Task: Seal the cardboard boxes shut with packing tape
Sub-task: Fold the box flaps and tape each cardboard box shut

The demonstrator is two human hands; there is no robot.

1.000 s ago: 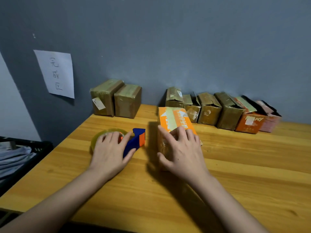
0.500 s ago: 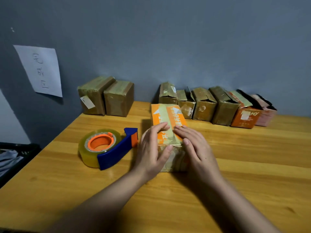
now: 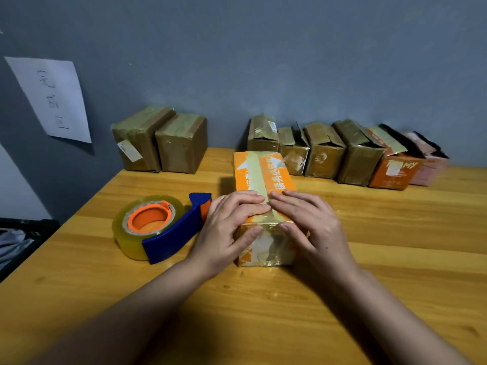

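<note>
Left hand (image 3: 226, 227) and right hand (image 3: 307, 219), fingers flat and grasping nothing, press the orange box (image 3: 261, 180) at frame centre; uneven pressure could wrinkle its tape strip (image 3: 259, 177).

Tape dispenser (image 3: 158, 227) lies left of box (image 3: 263, 175) on table (image 3: 395, 259).

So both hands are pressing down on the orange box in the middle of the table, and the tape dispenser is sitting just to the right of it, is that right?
Not quite. The tape dispenser sits to the left of the orange box, beside the left hand, not to its right. The head view shows this. The rest holds: the left hand and the right hand both press on the box in the middle of the table.
</note>
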